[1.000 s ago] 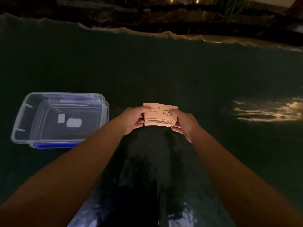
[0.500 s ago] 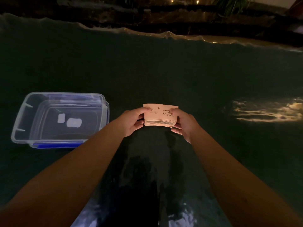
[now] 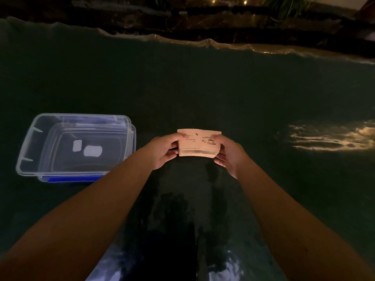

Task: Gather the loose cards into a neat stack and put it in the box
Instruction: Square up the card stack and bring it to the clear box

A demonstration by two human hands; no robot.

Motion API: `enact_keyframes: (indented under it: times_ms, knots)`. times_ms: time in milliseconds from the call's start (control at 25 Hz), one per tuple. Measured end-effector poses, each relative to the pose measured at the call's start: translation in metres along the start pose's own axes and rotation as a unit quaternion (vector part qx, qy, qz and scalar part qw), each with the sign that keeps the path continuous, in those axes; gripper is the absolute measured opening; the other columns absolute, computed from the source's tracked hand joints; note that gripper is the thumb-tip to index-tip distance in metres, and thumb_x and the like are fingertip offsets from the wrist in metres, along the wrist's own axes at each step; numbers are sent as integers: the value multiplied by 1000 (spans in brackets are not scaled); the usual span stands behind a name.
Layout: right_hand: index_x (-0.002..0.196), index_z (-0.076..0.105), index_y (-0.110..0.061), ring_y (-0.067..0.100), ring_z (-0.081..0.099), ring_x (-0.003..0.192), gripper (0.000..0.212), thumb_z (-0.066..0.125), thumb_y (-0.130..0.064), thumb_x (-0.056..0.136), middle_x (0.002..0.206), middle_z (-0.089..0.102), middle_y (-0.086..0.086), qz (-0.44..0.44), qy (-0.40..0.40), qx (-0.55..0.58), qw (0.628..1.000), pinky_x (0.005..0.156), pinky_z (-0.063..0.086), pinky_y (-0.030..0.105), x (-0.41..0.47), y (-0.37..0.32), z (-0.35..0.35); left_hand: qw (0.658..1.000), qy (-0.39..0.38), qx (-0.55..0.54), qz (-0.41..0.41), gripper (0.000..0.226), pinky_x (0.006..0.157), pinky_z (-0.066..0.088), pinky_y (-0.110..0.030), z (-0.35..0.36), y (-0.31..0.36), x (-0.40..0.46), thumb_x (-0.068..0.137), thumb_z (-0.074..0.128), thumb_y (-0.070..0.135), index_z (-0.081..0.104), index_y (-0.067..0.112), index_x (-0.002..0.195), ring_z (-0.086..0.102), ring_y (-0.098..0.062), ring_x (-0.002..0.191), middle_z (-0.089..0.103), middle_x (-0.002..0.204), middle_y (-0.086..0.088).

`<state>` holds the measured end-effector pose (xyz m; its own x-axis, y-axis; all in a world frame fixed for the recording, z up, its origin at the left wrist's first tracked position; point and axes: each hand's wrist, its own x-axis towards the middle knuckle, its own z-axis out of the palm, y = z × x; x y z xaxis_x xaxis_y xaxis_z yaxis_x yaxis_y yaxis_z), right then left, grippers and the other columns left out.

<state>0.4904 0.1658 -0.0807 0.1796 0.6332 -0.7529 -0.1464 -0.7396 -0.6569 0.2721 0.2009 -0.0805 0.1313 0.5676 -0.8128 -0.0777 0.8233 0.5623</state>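
A squared-up stack of pale pink cards (image 3: 199, 143), the top one printed with a coffee cup, is held between both hands over the dark table at the centre. My left hand (image 3: 164, 150) grips its left end and my right hand (image 3: 229, 153) grips its right end. The clear plastic box (image 3: 28, 159) stands open on the table to the left, about a hand's width from my left hand. It rests on its blue-edged lid, and only two pale labels show through its bottom.
The table is covered by a dark cloth (image 3: 182, 88) whose far edge runs wavy across the top. A bright patch of light (image 3: 332, 136) lies on the cloth at the right. Beyond the table it is dark, with plant leaves at the top right.
Almost nothing: both hands keep their grip on the card stack, with only a slight shift of the fingers along its ends.
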Motion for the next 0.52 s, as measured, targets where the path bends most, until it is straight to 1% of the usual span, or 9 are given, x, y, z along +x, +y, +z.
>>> enact_keyframes:
  times_ms: [120,240,360,520]
  knots:
    - [111,75,-14,25,73,112,27,72,-37,96,109,83,7,0,-7,3,1000,110,51,47,-6,-1,-1,1000,0,-1,0,36,109,49,-42,-3,0,-5,87,82,27,72,14,118,67,-24,115,78,118,-9]
    - [114,75,-14,26,73,114,30,73,-36,95,110,83,8,-8,-17,2,1000,110,52,48,-16,0,-2,1000,1,2,8,33,109,49,-43,-2,1,-19,87,82,25,72,14,116,69,-24,112,79,113,-8]
    - [112,76,-15,25,74,111,27,73,-36,96,101,85,5,-21,-28,5,999,109,52,48,-30,-5,1,1000,4,-9,25,32,108,50,-42,-5,5,-37,88,82,24,71,13,116,70,-24,110,79,113,-9]
    - [111,76,-14,23,75,108,23,72,-34,98,98,85,4,-47,-54,2,997,108,53,46,-54,-16,9,998,-6,-13,56,33,103,52,-40,-16,7,-66,89,80,25,71,13,119,71,-23,111,80,113,-9]
